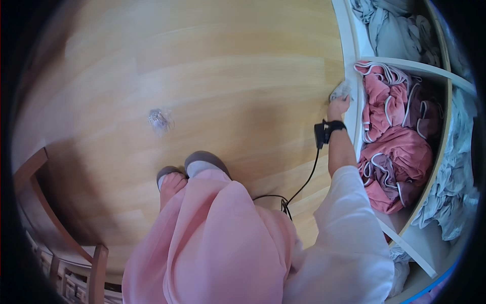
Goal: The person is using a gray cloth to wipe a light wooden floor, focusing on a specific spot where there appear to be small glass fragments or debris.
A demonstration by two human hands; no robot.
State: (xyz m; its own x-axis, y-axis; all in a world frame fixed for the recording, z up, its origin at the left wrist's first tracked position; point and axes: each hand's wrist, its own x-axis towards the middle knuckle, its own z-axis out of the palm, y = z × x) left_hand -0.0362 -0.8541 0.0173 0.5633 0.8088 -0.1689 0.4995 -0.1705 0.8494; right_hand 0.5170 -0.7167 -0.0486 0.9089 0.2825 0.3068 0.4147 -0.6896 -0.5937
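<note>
My right hand (341,104) is at the foot of the white shelf unit, closed around a crumpled whitish cloth (340,91) that touches the floor and the unit's base edge. A black device with a cable (322,133) is strapped to that wrist. My left hand (174,184) lies low by the pink skirt (224,243), over one of the grey shoes (207,161); its fingertips do not show clearly, nor whether it grips the fabric. A small clump of shiny, clear material (159,119) lies on the wooden floor in front of the shoes.
Pink and mauve fabric pieces with white edging (398,152) fill a compartment of the white shelf unit (410,65) on the right. Grey-blue fabric (395,34) is in the compartment above it. Wooden furniture (99,266) stands at lower left. A black cable (309,176) hangs beside my right arm.
</note>
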